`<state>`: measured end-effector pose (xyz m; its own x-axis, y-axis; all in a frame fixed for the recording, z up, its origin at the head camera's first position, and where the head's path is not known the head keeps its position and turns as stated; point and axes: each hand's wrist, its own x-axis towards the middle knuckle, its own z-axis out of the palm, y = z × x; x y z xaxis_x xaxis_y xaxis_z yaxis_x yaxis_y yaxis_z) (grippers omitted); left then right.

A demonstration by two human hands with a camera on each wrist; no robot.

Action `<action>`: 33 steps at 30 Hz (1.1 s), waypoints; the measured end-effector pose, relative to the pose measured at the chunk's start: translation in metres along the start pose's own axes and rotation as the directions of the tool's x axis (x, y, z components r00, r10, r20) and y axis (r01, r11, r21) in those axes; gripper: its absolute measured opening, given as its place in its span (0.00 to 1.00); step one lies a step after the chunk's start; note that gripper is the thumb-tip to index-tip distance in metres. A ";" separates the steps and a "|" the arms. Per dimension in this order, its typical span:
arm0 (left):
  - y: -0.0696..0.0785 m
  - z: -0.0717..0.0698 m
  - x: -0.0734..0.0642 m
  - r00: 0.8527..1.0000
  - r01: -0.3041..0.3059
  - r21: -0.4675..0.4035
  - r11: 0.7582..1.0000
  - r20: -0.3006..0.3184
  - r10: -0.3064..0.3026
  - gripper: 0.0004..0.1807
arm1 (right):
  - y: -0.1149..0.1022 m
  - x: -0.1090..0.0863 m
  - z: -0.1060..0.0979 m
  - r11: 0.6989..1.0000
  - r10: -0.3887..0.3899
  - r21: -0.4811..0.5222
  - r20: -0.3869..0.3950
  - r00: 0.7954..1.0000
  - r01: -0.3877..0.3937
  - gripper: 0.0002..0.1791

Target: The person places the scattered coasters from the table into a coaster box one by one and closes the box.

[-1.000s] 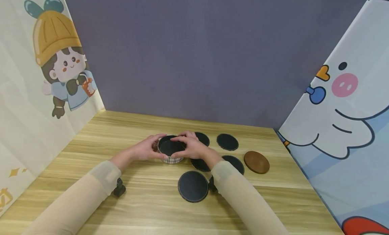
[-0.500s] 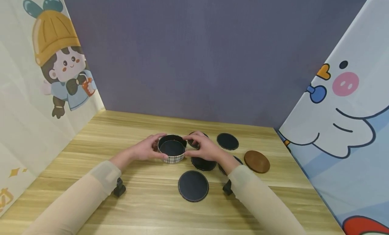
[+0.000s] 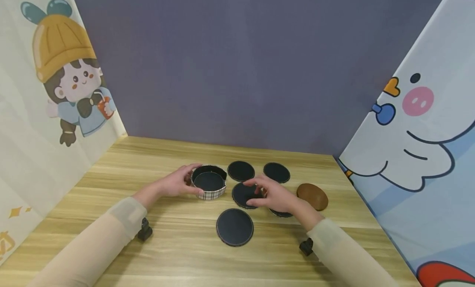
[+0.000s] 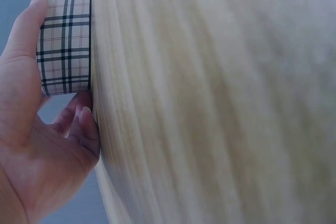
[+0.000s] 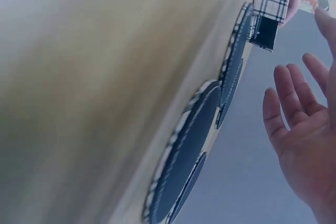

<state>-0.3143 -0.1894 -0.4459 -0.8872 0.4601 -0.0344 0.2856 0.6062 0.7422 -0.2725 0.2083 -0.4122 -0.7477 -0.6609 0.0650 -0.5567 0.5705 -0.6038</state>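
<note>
A round coaster holder [image 3: 214, 194] with a plaid outer wall and black inside stands on the table, a gap in its wall on the right. My left hand [image 3: 177, 182] grips its left side, thumb in front and fingers behind; the left wrist view shows the thumb against the plaid wall [image 4: 65, 35]. My right hand [image 3: 273, 194] hovers over the black round coasters with nothing in it, fingers loosely bent. Beneath it lie a middle coaster [image 3: 242, 194] and another coaster [image 3: 281, 214], mostly hidden. In the right wrist view the right hand [image 5: 310, 135] is apart from the coasters.
Two black coasters lie at the back, one coaster [image 3: 241, 170] beside the holder and one coaster [image 3: 276, 172] farther right. A front coaster [image 3: 235, 227] lies nearer me. At the right is a brown round disc [image 3: 312, 196]. A grey panel [image 3: 230, 72] rises behind the table.
My right hand has left the holder and moved right, over the coasters, uncovering the holder's black inside. My left hand has stayed on the holder, which stands in the same place.
</note>
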 end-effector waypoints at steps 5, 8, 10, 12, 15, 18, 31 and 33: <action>-0.001 0.001 0.001 1.000 0.003 -0.008 1.000 -0.001 -0.003 0.62 | 0.006 -0.019 0.001 0.998 -0.047 -0.033 -0.009 0.999 0.047 0.34; -0.001 0.001 0.001 1.000 0.003 -0.009 1.000 -0.001 -0.003 0.62 | 0.007 -0.030 0.001 0.996 -0.077 -0.056 -0.020 0.997 0.076 0.33; 0.000 0.001 0.001 1.000 0.005 -0.011 1.000 0.000 -0.005 0.62 | 0.007 -0.036 0.002 0.995 -0.080 -0.056 -0.012 0.997 0.079 0.33; 0.000 0.000 0.000 1.000 0.008 -0.010 1.000 0.000 -0.008 0.62 | 0.007 -0.042 0.004 0.997 -0.072 -0.040 0.006 0.997 0.073 0.33; 0.001 0.000 0.000 1.000 0.010 -0.009 1.000 0.001 -0.010 0.62 | 0.008 -0.050 0.006 0.998 -0.063 -0.013 0.045 0.997 0.064 0.32; 0.000 0.000 0.000 1.000 0.008 -0.008 1.000 0.003 -0.008 0.62 | 0.008 -0.055 0.010 0.998 -0.062 0.018 0.080 0.995 0.061 0.30; 0.002 0.000 -0.002 1.000 0.015 -0.011 1.000 0.007 -0.015 0.63 | 0.002 -0.055 0.026 0.992 -0.070 0.114 0.198 0.978 0.048 0.26; 0.003 0.000 -0.002 1.000 0.013 -0.012 1.000 0.009 -0.013 0.63 | 0.002 -0.055 0.027 0.993 -0.070 0.107 0.199 0.978 0.049 0.25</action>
<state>-0.3115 -0.1885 -0.4437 -0.8874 0.4582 -0.0501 0.2695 0.6041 0.7500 -0.2229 0.2320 -0.4383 -0.6200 -0.7828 -0.0521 -0.5507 0.4816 -0.6818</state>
